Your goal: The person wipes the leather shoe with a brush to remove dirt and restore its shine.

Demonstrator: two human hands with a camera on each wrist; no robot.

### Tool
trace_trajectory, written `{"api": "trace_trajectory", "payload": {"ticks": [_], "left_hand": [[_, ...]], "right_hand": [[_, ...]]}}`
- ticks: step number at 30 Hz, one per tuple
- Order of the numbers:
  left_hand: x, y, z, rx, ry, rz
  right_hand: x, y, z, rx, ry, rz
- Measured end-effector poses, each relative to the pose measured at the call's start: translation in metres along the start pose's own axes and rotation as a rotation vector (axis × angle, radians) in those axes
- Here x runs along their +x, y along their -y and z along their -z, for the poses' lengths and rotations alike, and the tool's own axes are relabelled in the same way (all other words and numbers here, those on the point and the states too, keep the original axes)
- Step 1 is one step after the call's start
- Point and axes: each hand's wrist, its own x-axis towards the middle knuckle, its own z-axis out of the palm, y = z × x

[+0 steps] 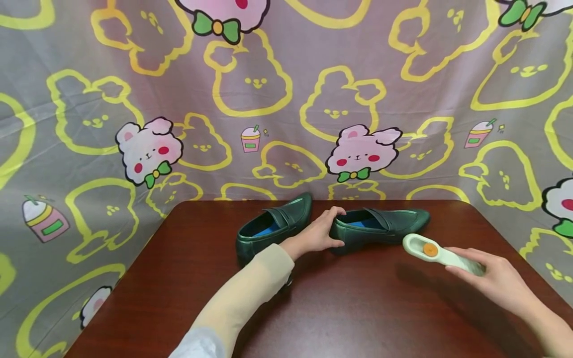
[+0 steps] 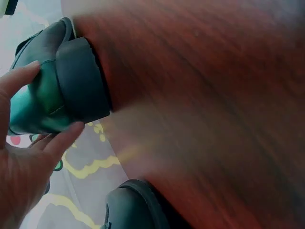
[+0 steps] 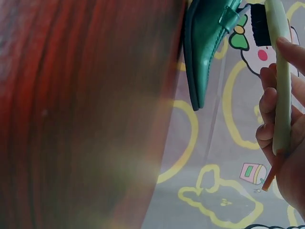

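My left hand [image 1: 320, 232] grips a dark green loafer [image 1: 405, 221] by its heel, fingers at the back opening and thumb low on the near side. In the left wrist view, thumb and fingers span the heel [image 2: 83, 78]. This loafer lies with its toe to the right. A pale green shoe brush [image 1: 447, 256] with an orange round button is held in my right hand [image 1: 503, 278], in front of the toe and apart from it. Its dark bristles [image 3: 260, 26] face the loafer in the right wrist view, where fingers wrap the handle.
The matching loafer [image 1: 261, 231] stands left of my left hand, toe pointing back and right, partly behind my forearm. Both have blue insoles. The brown wooden table [image 1: 340, 308] ends at a patterned cloth [image 1: 295, 99] hanging behind and at the sides.
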Motion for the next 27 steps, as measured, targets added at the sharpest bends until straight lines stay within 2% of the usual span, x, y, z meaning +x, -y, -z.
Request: {"api": "trace_trajectory", "payload": {"ticks": [5, 12, 14, 17, 21, 27], "left_hand": [[0.001, -0.001, -0.007, -0.028, 0.027, 0.039], [0.001, -0.001, -0.013, -0.032, -0.024, 0.112], [0.001, 0.001, -0.014, -0.023, -0.045, 0.100], [0.000, 0.003, -0.015, -0.007, -0.085, 0.050], [-0.003, -0.001, -0.008, 0.010, -0.112, -0.009], [-0.018, -0.010, 0.011, -0.016, -0.086, 0.014]], "right_hand": [[0.001, 0.004, -0.004, 0.014, 0.013, 0.017], [0.006, 0.009, -0.008, 0.018, 0.019, 0.033], [0.008, 0.011, -0.008, 0.021, 0.020, 0.032], [0.008, 0.013, -0.010, 0.028, 0.014, 0.040], [0.007, 0.015, -0.010, 0.038, -0.007, 0.055], [0.009, 0.020, -0.008, 0.059, -0.049, 0.072]]}}
